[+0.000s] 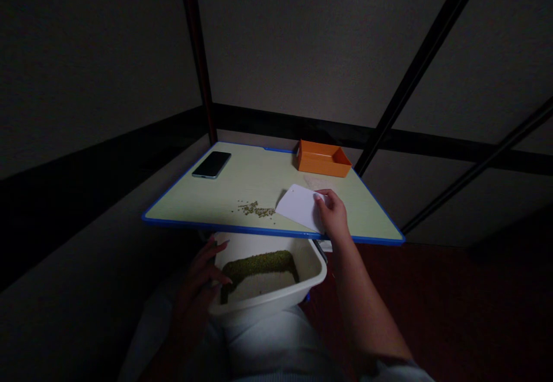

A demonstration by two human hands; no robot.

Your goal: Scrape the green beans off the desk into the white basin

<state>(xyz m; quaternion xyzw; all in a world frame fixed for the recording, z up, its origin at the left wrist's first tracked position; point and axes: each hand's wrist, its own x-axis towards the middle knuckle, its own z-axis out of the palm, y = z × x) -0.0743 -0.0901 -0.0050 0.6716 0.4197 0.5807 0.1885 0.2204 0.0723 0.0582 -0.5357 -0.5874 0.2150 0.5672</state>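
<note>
My right hand [333, 215] grips a thin white card [300, 206] over the front of the table, thumb on top. The card's left edge meets a scatter of small green-brown grains [257, 210], perhaps mung beans, on the tabletop [250, 177]. Below the table's front edge, a white plastic basin [276, 301] rests on my lap. More of the greenish grains [259, 264] are heaped along its far and left sides, leaving part of its bottom bare. My left hand [201, 284] holds the basin's left rim, with spread fingers reaching inside; the thumb is hard to see.
An orange open box [324, 166] stands at the table's back right. At the back left lies a dark-screened phone [211, 165]. Blue edging [242, 229] runs around the table. Panelled walls [294, 42] rise behind it, and dark red floor [453, 301] shows at right.
</note>
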